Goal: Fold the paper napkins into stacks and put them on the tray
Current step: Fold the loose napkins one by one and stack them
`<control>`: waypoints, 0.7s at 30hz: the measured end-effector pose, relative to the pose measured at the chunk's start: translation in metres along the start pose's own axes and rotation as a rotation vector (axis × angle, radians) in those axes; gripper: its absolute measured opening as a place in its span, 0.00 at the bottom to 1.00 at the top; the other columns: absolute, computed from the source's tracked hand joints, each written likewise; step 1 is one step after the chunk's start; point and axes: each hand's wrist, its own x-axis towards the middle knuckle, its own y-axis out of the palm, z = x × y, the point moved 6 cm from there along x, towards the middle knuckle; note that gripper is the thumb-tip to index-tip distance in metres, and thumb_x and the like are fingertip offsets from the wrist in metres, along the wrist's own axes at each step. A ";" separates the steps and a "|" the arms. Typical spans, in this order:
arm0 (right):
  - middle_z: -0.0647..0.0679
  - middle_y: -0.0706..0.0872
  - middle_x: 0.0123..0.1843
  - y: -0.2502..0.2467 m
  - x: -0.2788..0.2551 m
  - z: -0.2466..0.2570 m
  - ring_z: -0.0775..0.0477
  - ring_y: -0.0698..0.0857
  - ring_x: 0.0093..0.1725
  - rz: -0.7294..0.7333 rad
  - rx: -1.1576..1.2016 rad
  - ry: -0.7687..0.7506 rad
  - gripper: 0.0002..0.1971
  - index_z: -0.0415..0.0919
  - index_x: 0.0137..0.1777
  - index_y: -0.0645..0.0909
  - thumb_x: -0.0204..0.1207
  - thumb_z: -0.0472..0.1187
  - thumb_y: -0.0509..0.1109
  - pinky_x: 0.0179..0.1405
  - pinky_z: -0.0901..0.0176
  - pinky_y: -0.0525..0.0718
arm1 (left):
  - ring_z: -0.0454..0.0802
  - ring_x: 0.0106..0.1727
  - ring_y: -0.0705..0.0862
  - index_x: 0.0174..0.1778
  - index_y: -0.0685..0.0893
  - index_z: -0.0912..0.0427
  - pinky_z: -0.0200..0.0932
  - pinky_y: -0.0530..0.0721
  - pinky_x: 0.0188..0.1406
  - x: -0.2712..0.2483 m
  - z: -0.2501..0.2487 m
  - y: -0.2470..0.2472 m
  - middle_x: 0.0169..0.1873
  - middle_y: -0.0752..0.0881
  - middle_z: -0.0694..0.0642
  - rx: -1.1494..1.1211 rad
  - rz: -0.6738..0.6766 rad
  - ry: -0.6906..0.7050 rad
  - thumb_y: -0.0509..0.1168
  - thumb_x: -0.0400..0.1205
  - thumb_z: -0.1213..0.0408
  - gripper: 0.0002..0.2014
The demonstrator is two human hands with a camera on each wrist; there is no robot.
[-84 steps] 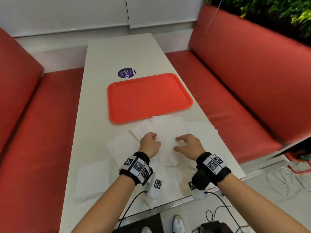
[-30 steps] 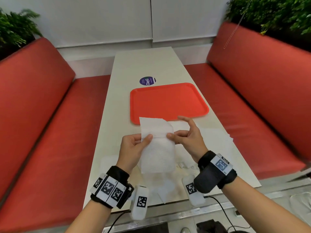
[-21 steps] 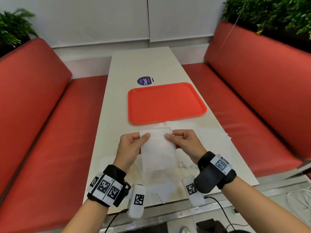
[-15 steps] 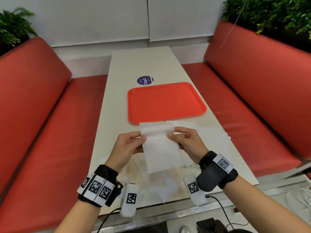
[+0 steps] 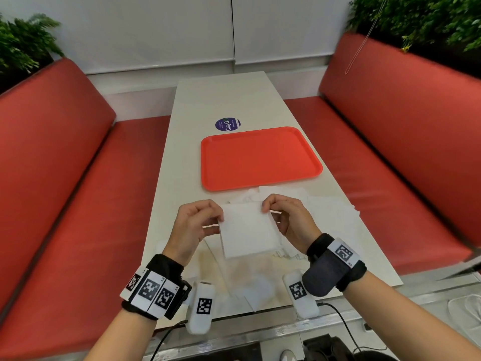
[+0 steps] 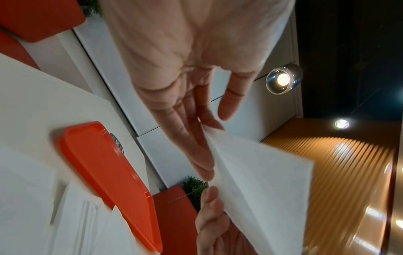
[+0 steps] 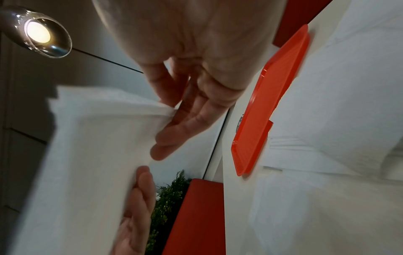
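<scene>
A white folded napkin hangs in the air above the table's near end, held between both hands. My left hand pinches its upper left corner; in the left wrist view the napkin sits between thumb and fingers. My right hand pinches the upper right corner, and the right wrist view shows the napkin against its fingers. The orange tray lies beyond the hands with nothing on it. More loose white napkins lie spread on the table under and beside the hands.
The long white table runs away from me between two red benches. A round purple sticker sits just past the tray. Plants stand behind the bench backs. Cables hang below the table's near edge.
The hands lifted a napkin off the pile and folded its upper part down. It is now a shorter, squarer piece, held a little lower and nearer to me.
</scene>
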 end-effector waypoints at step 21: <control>0.39 0.93 0.40 0.018 0.002 0.009 0.43 0.90 0.42 0.004 -0.320 -0.217 0.10 0.33 0.42 0.92 0.67 0.40 0.83 0.47 0.54 0.86 | 0.41 0.30 0.87 0.42 0.87 0.61 0.33 0.82 0.34 -0.003 -0.012 0.021 0.27 0.89 0.49 0.386 -0.073 0.194 0.75 0.77 0.66 0.04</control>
